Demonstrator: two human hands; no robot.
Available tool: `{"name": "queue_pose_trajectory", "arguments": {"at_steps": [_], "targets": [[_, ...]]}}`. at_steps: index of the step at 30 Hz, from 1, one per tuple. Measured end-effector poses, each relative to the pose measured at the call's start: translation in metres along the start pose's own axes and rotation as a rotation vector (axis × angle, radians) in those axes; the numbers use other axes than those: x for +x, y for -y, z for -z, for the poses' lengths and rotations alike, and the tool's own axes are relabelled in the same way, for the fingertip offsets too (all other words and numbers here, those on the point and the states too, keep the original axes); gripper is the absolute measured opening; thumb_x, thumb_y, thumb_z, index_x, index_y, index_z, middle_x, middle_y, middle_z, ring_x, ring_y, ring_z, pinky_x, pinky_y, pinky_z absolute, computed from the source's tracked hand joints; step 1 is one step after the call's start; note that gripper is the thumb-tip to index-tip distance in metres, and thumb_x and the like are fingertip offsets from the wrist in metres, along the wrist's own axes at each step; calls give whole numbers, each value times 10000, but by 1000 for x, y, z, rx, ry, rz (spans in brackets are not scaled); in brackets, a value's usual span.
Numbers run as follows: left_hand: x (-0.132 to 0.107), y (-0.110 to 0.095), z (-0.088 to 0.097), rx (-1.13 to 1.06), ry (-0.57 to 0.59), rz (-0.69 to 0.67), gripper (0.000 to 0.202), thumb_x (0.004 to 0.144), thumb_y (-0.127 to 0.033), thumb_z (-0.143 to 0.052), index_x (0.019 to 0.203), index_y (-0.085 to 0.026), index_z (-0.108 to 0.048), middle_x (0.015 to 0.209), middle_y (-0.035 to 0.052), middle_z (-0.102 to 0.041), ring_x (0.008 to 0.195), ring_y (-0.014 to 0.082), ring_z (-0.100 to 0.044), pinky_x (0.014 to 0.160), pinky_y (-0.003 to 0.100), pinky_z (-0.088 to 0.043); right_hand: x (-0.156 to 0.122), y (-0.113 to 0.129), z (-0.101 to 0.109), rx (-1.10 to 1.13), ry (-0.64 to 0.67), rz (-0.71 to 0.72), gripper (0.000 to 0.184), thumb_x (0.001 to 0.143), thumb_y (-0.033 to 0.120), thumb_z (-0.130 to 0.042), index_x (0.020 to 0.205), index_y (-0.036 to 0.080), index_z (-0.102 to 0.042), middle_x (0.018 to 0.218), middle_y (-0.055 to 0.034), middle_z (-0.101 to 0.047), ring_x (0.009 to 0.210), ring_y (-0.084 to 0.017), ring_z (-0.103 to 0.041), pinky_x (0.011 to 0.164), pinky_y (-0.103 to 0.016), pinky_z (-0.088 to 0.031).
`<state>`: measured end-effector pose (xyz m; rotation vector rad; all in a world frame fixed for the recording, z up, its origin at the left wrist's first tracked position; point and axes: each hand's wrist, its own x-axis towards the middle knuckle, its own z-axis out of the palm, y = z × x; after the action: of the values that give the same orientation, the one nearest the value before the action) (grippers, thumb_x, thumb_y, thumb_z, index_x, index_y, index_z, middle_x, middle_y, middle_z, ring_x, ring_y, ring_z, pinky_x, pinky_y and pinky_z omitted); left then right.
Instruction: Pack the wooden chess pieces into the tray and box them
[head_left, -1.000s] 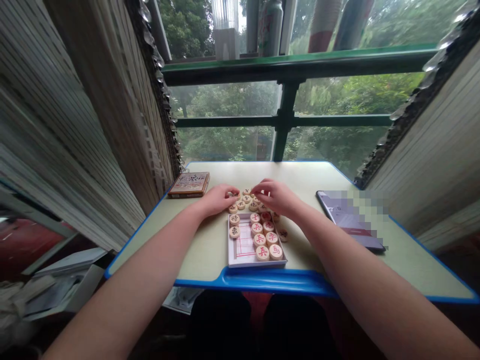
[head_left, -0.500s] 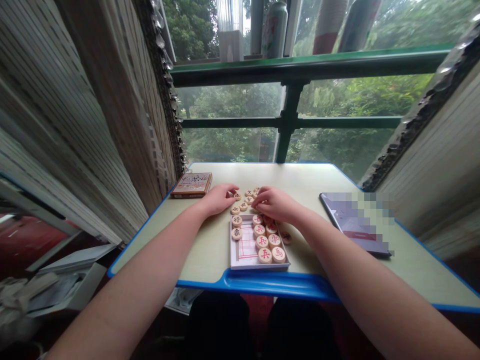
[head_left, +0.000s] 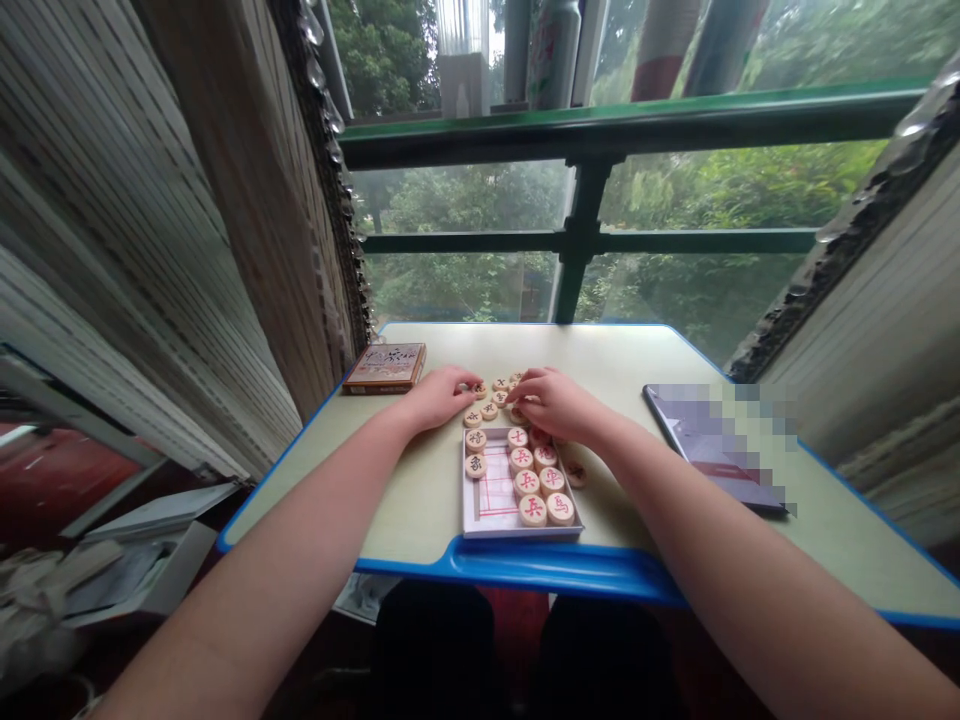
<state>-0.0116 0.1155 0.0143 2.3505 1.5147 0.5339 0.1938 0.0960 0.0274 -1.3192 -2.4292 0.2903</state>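
My left hand (head_left: 444, 394) is at the left of a loose group of wooden Chinese chess pieces, its fingers closed around the edge of one piece (head_left: 480, 389). On the other side of the group, my right hand (head_left: 553, 403) has its fingers curled down onto another piece (head_left: 517, 413), which they partly cover. Between the hands lie several black-marked pieces (head_left: 490, 411). Nearer to me is a shallow white box (head_left: 469, 510). Red-marked pieces (head_left: 533, 510) stand in two columns along its right side, and two black-marked pieces (head_left: 475, 466) sit at its upper left.
One dark-marked piece (head_left: 575, 474) lies just right of the box. A brown printed box (head_left: 385, 368) is at the table's back left, and a tablet (head_left: 705, 450) lies at the right. The table (head_left: 409, 500) has a blue rim. Behind it stands a window with green bars (head_left: 585, 200).
The left fingers have closed in on the piece beside them. My right hand has barely moved and stays over its piece. The whole view has shifted slightly.
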Motion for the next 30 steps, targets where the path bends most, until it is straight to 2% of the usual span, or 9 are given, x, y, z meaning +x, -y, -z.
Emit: {"name": "queue_pose_trajectory", "arguments": {"at_steps": [6,9,12,15,19,23,27,30], "targets": [[-1,0,2,7,11,-1,278,788,-296,-571,1006,-175,-694,971,70,-662,769,167,-598,720,268,-487,1,-4,1,-34,-64,-144,265,767,116,-508,875,197,-736,979,-66,-673,874,-181,-609,818,-264,-445],[0,1,2,16,6,-16,268,783,-221,-544,1001,-174,-692,996,61,-671,798,166,-607,752,263,-487,0,-1,4,-6,-30,-196,256,762,130,-523,886,206,-733,975,-46,-694,844,-170,-625,784,-246,-452],[0,2,0,-10,-8,-18,374,762,-102,-478,1077,-186,-661,1047,40,-677,896,163,-612,825,253,-476,-2,2,9,28,43,-197,237,760,138,-543,872,216,-737,921,-19,-717,820,-160,-634,743,-226,-455],[1,1,-1,-42,-21,19,492,751,-72,-445,1210,-181,-580,1074,38,-675,914,155,-614,858,260,-475,-3,4,15,-3,86,-155,230,739,120,-567,847,218,-745,905,-19,-719,797,-162,-634,715,-221,-456],[2,-2,-1,-10,-9,6,328,808,-218,-480,1064,-155,-676,1066,77,-668,951,189,-606,890,286,-466,-4,3,18,-12,93,-86,181,770,192,-583,821,212,-755,929,-41,-699,790,-162,-626,702,-219,-455],[1,-2,1,17,9,-11,322,815,-368,-524,987,-172,-712,1013,80,-673,867,190,-616,819,277,-484,-3,2,14,-28,60,-144,178,764,344,-631,810,217,-749,923,-50,-677,727,-155,-607,638,-230,-441],[1,1,2,117,-14,1,337,800,-365,-558,1026,-163,-704,999,91,-672,827,196,-613,794,281,-479,-2,2,9,-62,34,-118,227,745,409,-653,850,226,-736,936,-57,-659,765,-163,-598,684,-242,-441],[1,1,2,159,-17,-2,320,813,-346,-543,1020,-164,-706,987,91,-672,841,201,-612,805,282,-471,-1,2,7,-79,29,-94,209,751,376,-649,863,221,-734,940,-64,-654,794,-173,-593,708,-251,-441]]}}
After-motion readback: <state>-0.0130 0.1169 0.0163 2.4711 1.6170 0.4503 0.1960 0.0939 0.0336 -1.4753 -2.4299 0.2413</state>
